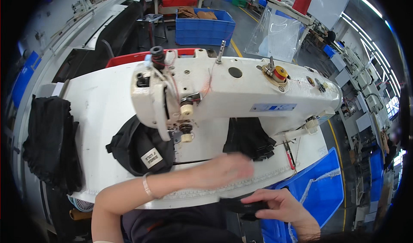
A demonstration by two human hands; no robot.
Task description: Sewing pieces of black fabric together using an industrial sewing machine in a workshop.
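A white sewing machine [232, 83] stands across the table. Left of its needle area lies a rounded black fabric piece [129, 146] with a white label [151, 157]; a thin black strip runs from it to the right. My left hand [226, 170] reaches across the table's front part, its fingers smeared by motion. Near the front edge, my right hand [279, 204] pinches a small dark fabric piece [243, 205] between thumb and fingers. Under the machine arm rests a stack of black fabric pieces [248, 139], just beyond my left hand.
A heap of black fabric [51, 144] lies at the table's left end. Red-handled thread snips [289, 155] lie right of the stack. A blue bin [325, 191] stands below the table's right front edge. Farther back is a blue crate [204, 30] with brown pieces.
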